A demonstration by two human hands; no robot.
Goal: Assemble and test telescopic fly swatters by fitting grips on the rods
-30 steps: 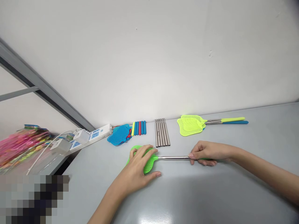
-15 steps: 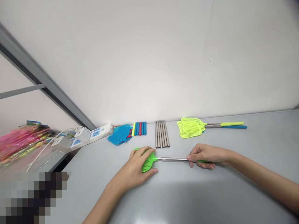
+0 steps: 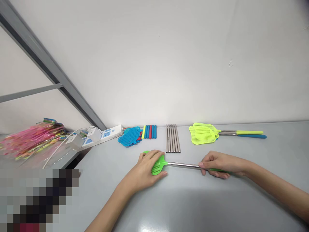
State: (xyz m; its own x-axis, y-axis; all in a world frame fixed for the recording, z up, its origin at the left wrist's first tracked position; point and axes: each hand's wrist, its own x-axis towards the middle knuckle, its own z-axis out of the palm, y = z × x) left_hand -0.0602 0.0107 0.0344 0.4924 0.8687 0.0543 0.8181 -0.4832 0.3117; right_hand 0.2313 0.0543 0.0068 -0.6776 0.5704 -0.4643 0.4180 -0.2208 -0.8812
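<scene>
A green fly swatter (image 3: pixel 159 165) lies across the middle of the table, its perforated head to the left and a silver metal rod running right. My left hand (image 3: pixel 147 170) grips the head from above, fingers over the far side and thumb at the near side. My right hand (image 3: pixel 217 165) is closed around the green handle where it meets the rod; most of that handle is hidden. Just behind my hands lie several metal tubes (image 3: pixel 173 138) in a row. Farther right, assembled fly swatters (image 3: pixel 204 133) are stacked, with yellow heads and yellow and blue handles.
Blue swatter heads (image 3: pixel 130 137) with some red beneath, and several coloured handles (image 3: pixel 149 132), lie along the wall. To the left are a power strip (image 3: pixel 108 133) with white plugs (image 3: pixel 74 141) and cables, and a pile of pink plastic-wrapped items (image 3: pixel 33 138).
The camera view has turned slightly, so everything appears farther right. Both hands keep their hold on the green fly swatter, whose rod now slants slightly down to the right.
</scene>
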